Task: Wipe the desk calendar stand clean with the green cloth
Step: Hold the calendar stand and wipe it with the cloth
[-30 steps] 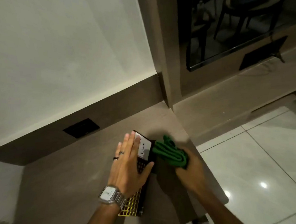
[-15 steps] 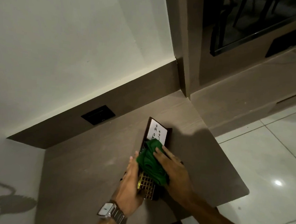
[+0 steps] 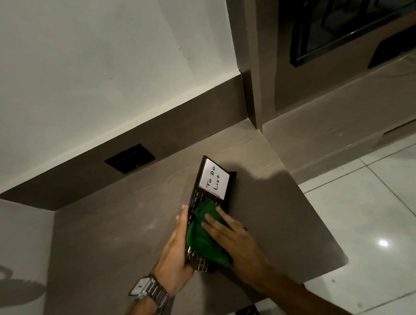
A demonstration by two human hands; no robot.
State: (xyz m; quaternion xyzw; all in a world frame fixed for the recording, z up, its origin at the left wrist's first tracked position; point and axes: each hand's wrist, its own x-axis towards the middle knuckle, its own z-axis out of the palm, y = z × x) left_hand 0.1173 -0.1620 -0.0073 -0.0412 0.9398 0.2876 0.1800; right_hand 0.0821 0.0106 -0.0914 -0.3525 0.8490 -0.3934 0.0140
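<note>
The dark desk calendar stand [image 3: 197, 193] lies flat on the brown desk [image 3: 123, 220], with a white "To Do List" card at its far end and a gold grid at its near end. A bunched green cloth [image 3: 203, 240] covers the stand's middle. My right hand [image 3: 235, 243] presses flat on the cloth, fingers pointing away from me. My left hand [image 3: 174, 256], with a watch on the wrist, grips the stand's left edge and holds it steady.
A black wall socket [image 3: 130, 158] sits in the brown backsplash behind the desk. The desk's right edge drops to a glossy tiled floor [image 3: 381, 231]. A wooden pillar and a lower ledge [image 3: 327, 131] stand at the back right.
My right hand brought the cloth from beside the stand onto its face and keeps rubbing there. My left hand slid from on top of the stand to its left edge.
</note>
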